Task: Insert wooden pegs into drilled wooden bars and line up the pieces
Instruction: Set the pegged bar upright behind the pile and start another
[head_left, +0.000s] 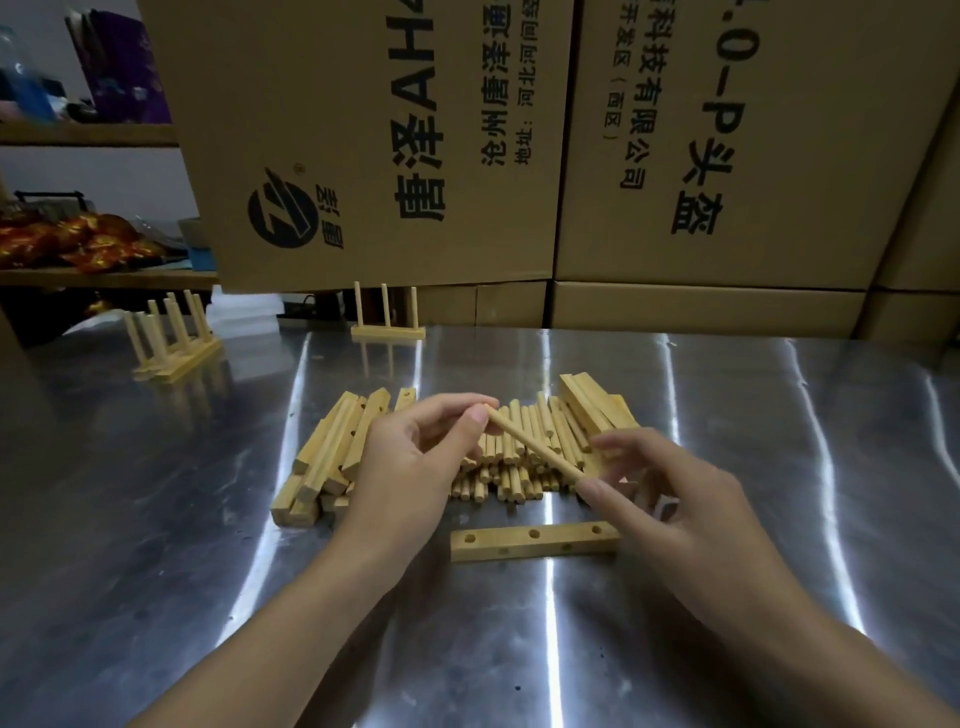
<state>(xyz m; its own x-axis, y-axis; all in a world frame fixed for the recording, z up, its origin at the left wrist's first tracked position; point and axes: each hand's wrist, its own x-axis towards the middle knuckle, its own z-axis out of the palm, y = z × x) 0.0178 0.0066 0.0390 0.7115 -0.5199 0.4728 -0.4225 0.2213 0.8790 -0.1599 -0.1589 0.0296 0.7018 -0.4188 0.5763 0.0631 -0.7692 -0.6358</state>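
A single wooden peg (530, 441) is held slanting above the heap, its upper end pinched by my left hand (410, 467) and its lower end by my right hand (675, 493). Just in front of the hands a drilled wooden bar (535, 540) with three holes on top lies flat on the steel table (156, 519). Behind the hands is a heap of loose pegs (519, 467), with piles of drilled bars to its left (332, 447) and right (592, 400).
A finished bar with three upright pegs (387, 325) stands at the table's far edge. More pegged bars (171, 343) stand at the far left. Big cardboard boxes (571, 130) wall off the back; shelves with goods (78, 244) are at left.
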